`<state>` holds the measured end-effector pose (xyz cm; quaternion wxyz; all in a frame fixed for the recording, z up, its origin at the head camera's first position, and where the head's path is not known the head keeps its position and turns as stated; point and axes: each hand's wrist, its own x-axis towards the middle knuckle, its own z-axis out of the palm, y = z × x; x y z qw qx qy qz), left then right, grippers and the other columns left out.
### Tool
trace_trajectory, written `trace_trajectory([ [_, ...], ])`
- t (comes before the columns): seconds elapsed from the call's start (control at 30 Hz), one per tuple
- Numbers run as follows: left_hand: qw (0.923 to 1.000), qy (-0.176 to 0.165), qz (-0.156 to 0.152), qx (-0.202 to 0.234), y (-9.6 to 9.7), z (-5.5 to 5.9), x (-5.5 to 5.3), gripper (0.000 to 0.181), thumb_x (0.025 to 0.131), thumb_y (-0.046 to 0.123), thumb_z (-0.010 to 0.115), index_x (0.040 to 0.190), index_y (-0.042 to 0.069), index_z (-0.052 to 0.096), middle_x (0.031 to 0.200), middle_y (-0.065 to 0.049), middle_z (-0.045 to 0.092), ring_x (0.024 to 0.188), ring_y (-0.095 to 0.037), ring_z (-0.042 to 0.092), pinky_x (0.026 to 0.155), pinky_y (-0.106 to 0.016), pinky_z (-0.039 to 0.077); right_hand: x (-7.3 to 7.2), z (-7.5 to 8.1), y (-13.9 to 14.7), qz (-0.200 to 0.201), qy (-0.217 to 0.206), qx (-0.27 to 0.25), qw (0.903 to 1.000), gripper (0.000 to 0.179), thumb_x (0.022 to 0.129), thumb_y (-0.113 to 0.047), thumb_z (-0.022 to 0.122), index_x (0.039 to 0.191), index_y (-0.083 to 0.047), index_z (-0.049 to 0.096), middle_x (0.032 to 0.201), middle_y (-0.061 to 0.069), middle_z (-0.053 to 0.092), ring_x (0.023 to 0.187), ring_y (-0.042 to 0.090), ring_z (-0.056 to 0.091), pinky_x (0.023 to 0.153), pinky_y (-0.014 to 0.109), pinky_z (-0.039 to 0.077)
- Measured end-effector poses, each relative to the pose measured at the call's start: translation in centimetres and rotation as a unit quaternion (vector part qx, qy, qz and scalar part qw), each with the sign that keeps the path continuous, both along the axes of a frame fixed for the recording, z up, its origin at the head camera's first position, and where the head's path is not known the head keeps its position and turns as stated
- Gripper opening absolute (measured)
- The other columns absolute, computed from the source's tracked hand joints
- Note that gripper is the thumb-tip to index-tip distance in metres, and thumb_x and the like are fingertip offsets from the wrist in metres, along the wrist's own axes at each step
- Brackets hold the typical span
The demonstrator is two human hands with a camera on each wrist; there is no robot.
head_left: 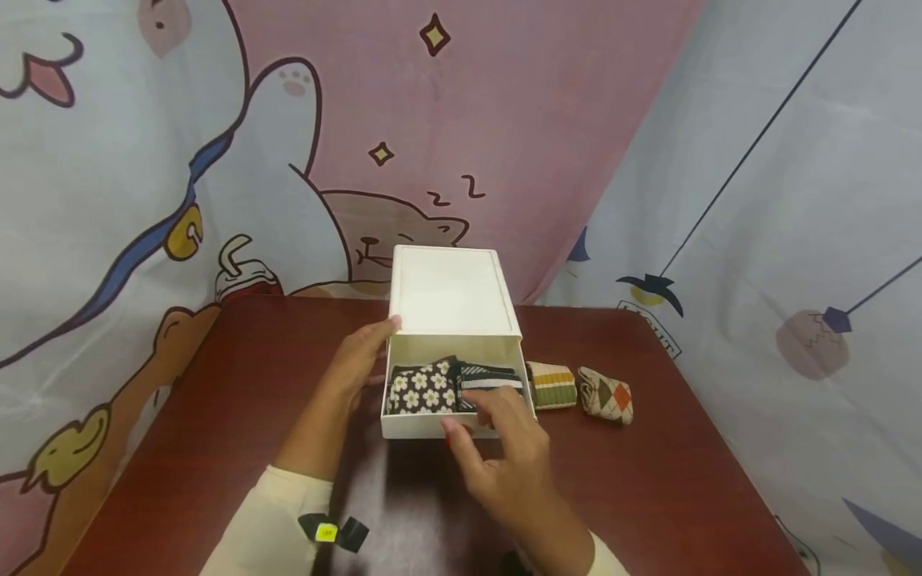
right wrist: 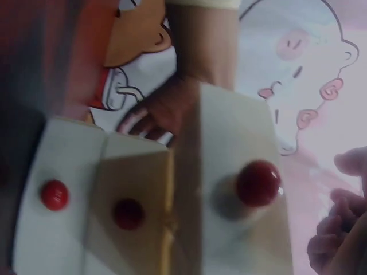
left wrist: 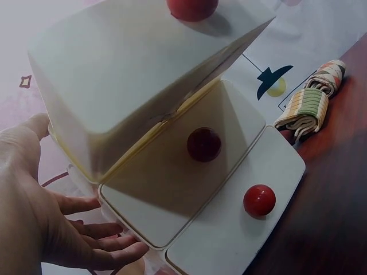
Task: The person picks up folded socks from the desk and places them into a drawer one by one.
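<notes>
A white drawer unit (head_left: 455, 292) with red round knobs stands on the table, its top drawer (head_left: 432, 427) pulled out. Inside lie folded black socks with white daisies (head_left: 423, 390) and, at their right, folded dark striped socks (head_left: 475, 374). My left hand (head_left: 351, 362) rests along the unit's left side, thumb up by the top edge and fingers extended lower down, as the left wrist view also shows. Over the drawer's front edge hovers my right hand (head_left: 513, 448), thumb and forefinger apart, overlapping the striped socks in the head view. In the right wrist view its fingers (right wrist: 327, 238) hold nothing.
To the right of the drawer sit green, yellow and cream striped socks (head_left: 552, 386), folded, and beside them an argyle rolled pair (head_left: 606, 396). Two lower drawers with red knobs (left wrist: 260, 200) are closed. A printed cloth (head_left: 519, 104) hangs behind the brown table (head_left: 684, 480).
</notes>
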<state>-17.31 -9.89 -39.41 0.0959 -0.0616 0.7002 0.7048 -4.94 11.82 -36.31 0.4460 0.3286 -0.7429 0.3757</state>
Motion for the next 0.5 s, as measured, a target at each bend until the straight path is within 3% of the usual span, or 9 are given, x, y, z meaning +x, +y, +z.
trace_trajectory([
  [0.2,1.0000,-0.002,0.000,-0.001,-0.1,0.0,0.0,0.068,0.106,0.059,0.059,0.153,0.008,0.059,0.151,-0.024,0.063,0.146,-0.040,0.058,0.112,-0.059,0.054,0.3,-2.7,-0.6,-0.031,0.040,-0.044,0.9978,0.039,0.106,-0.031,0.073,0.104,0.009,0.072,0.066,0.000,0.052,0.056,0.009,0.048,0.050,0.018,0.044],
  [0.5,1.0000,0.002,0.005,-0.004,0.0,0.0,0.1,0.068,0.106,0.060,0.059,0.151,0.009,0.061,0.147,-0.022,0.067,0.142,-0.038,0.062,0.109,-0.058,0.056,0.3,-6.2,-1.1,-0.010,0.057,-0.081,0.9950,0.046,0.103,-0.025,0.078,0.103,0.018,0.064,0.053,-0.005,0.040,0.046,0.001,0.035,0.040,0.010,0.027],
])
